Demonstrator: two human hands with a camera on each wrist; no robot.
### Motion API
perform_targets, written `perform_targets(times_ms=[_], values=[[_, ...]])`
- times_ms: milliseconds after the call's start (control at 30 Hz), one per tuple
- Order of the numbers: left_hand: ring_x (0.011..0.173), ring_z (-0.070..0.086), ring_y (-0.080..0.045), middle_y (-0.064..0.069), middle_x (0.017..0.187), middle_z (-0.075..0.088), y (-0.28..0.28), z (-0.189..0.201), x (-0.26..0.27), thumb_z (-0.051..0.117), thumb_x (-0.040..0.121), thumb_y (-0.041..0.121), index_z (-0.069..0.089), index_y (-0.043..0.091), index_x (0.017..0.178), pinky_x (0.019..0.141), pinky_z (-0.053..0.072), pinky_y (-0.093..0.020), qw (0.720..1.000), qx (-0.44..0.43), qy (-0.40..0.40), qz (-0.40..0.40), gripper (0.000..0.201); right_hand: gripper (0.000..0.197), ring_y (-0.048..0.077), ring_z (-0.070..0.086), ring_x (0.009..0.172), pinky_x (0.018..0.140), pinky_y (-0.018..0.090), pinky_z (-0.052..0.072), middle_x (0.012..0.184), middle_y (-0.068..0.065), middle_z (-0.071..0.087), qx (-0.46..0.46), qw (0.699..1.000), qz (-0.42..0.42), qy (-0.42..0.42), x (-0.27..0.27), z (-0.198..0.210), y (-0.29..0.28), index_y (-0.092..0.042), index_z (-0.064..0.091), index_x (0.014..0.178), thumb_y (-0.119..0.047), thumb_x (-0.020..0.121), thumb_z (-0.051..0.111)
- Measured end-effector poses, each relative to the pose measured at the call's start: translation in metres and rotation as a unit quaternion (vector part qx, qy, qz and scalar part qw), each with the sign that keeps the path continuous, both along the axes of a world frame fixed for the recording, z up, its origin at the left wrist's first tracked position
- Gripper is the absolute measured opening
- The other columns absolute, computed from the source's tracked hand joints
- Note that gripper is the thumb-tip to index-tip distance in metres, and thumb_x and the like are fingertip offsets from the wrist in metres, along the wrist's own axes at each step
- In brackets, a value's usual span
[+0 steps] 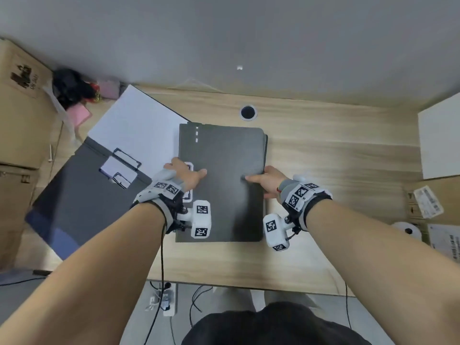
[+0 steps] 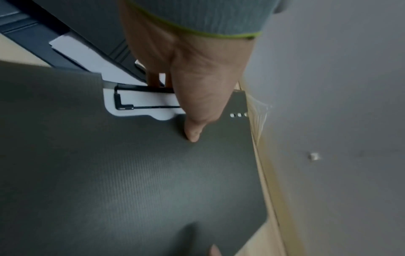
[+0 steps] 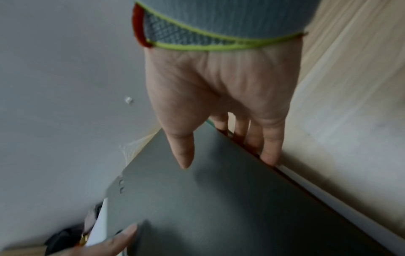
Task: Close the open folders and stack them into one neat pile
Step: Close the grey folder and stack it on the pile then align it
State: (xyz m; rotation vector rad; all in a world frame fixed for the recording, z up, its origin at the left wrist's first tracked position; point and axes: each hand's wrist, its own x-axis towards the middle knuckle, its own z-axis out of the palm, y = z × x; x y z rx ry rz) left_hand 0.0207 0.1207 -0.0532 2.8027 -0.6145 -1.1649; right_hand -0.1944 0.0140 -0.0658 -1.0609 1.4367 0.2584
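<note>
Lying closed, dark grey ribbed folder (image 1: 224, 175), rounded corners

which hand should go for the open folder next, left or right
Probably the left. The open folder lies left of the closed folder, right beside the left hand. The right hand grips the closed folder's far right edge and would have to cross over.

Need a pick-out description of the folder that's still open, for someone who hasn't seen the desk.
Start at the wooden desk and find the round cable hole near its back edge. Left of it, past the closed dark folder under both hands, the open folder lies askew. Unlike its closed neighbour, it shows a white sheet and a black clip inside.
</note>
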Motion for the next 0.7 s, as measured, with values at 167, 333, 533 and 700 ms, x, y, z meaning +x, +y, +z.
perform_targets(times_ms=[167,333,533,700], values=[[0.129,0.048,-0.041,-0.02,0.144,0.047,-0.006,-0.01,-0.013,0.078,0.078,0.051,0.02,0.005,0.149,0.108,0.041,-0.051,0.996,-0.021,0.063,0.058,0.103,0.103,0.031,0.047,0.125,0.106,0.046,0.045,0.138,0.009,0.043,-0.086,0.994,-0.015,0.07,0.005,-0.023,0.006,-0.016,0.028,0.143,-0.043,0.061,0.084],[0.12,0.06,-0.039,-0.018,0.137,0.058,-0.007,-0.015,-0.005,0.083,0.059,0.064,0.039,0.0,0.143,0.101,0.051,-0.052,0.987,-0.025,0.129,0.092,0.115,0.11,0.029,0.055,0.12,0.102,0.042,0.046,0.132,0.007,0.057,-0.057,0.995,-0.053,0.062,0.002,-0.029,0.002,-0.014,0.043,0.135,-0.055,0.042,0.083],[0.097,0.071,-0.035,-0.018,0.109,0.072,0.001,-0.015,-0.011,0.088,0.059,0.058,0.062,-0.002,0.127,0.083,0.057,-0.04,0.963,-0.06,0.23,0.128,0.095,0.072,0.025,0.054,0.116,0.101,0.04,0.045,0.119,0.003,0.058,0.014,0.988,-0.152,-0.004,-0.022,-0.03,-0.003,-0.006,0.055,0.127,-0.035,0.068,0.085],[0.102,0.069,-0.023,0.001,0.115,0.072,-0.01,0.006,-0.03,0.091,0.067,0.041,0.06,0.017,0.13,0.094,0.054,-0.037,0.946,-0.177,0.244,0.116,0.074,0.076,0.015,0.069,0.105,0.101,0.039,0.051,0.114,-0.004,0.073,-0.103,0.966,-0.201,-0.127,-0.037,-0.007,-0.007,-0.019,0.063,0.121,-0.047,0.055,0.09]])
